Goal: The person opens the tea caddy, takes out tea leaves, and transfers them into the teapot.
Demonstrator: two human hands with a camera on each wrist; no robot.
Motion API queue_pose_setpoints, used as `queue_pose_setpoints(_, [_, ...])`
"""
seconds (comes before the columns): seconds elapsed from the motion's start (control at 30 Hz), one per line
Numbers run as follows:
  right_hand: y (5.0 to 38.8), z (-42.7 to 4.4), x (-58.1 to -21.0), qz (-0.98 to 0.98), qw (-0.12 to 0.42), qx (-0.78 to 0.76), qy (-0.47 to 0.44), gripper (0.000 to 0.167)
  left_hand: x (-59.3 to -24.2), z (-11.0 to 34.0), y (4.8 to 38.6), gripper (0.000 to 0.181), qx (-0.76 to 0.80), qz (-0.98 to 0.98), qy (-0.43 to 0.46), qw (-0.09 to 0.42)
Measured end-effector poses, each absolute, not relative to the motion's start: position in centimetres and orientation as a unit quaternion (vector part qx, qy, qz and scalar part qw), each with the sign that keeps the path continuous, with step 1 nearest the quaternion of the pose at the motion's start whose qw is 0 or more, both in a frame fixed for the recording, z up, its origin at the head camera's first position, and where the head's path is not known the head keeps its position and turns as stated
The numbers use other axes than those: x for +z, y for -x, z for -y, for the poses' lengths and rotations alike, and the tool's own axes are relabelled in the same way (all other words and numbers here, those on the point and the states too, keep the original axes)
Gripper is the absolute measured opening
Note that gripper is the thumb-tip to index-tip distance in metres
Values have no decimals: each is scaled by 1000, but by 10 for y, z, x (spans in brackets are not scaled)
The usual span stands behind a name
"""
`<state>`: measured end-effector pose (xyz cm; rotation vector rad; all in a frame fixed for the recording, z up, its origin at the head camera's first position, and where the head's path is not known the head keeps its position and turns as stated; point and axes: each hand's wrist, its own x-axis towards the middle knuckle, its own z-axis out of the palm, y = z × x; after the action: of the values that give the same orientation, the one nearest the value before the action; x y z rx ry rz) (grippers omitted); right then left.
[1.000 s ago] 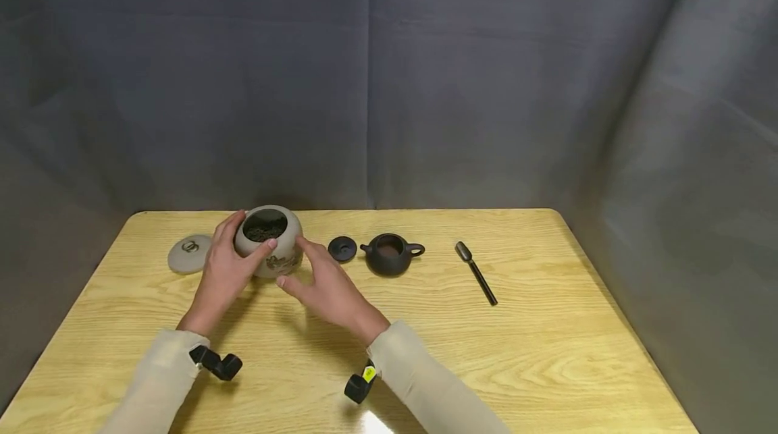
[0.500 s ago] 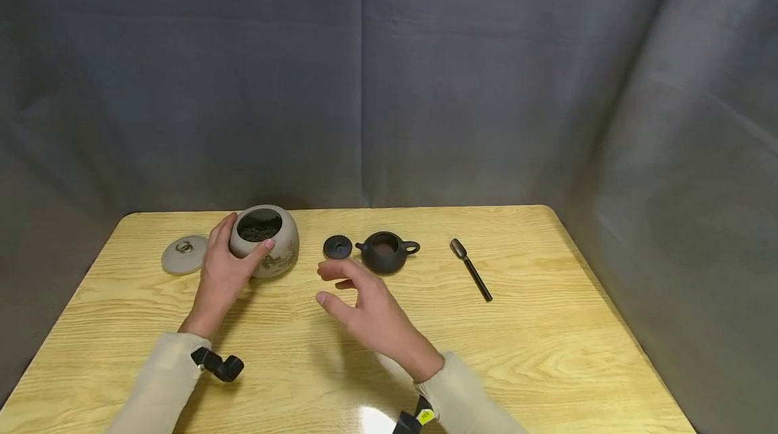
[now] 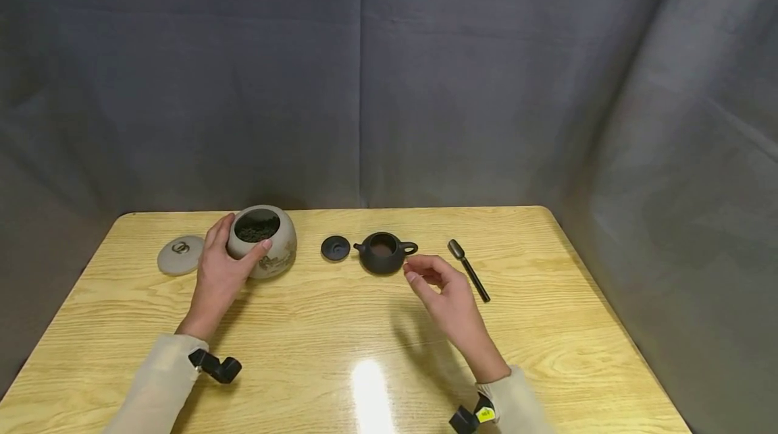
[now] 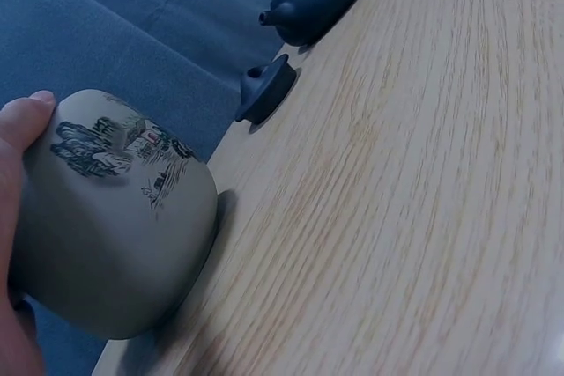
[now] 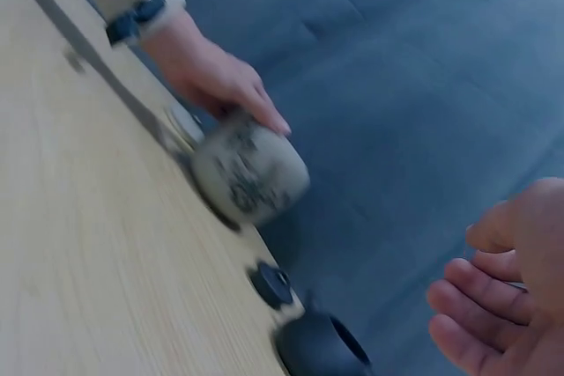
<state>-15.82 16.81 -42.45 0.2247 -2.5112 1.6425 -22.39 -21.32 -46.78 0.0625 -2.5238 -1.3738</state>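
Toward the far left of the bench (image 3: pixel 304 353), I see the left hand (image 3: pixel 220 270), fingers clamped on the painted tea jar (image 3: pixel 283 246), its mouth upward but hidden in the left wrist view. The right hand (image 3: pixel 448 295), fingers loosely bent and empty, is near the teapot (image 3: pixel 380 264), whose spout points left.

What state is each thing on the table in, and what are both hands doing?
Jar: open, dark leafy contents inside
Jar lid: off, lying beside the jar
Teapot: upright, uncovered
Teapot lid: off, lying by the spout
Scoop: lying down, unheld
Left hand: gripping the jar
Right hand: holding nothing, fingers loosely curled
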Motion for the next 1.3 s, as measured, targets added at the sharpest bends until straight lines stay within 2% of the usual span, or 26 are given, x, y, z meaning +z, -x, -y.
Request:
queue_pose_setpoints(0.3, [173, -226, -435, 856, 92, 507, 30, 27, -467, 215, 224, 101, -466, 875, -21, 128])
queue_pose_setpoints(0.6, [178, -265, -455, 910, 46, 406, 74, 51, -466, 215, 224, 101, -463, 877, -18, 124])
queue_pose_setpoints(0.83, [186, -277, -479, 935, 27, 345, 73, 58, -466, 215, 225, 102, -467, 876, -20, 121])
queue_pose_setpoints(0.97, [189, -278, -487, 946, 39, 310, 85, 52, -467, 216, 225, 102, -468, 875, -24, 121])
queue_pose_setpoints(1.17, [191, -278, -494, 957, 54, 266, 102, 27, -467, 215, 224, 101, -471, 873, -25, 122])
queue_pose_setpoints(1.3, [191, -278, -495, 957, 66, 263, 108, 23, -468, 215, 224, 101, -474, 872, -22, 123])
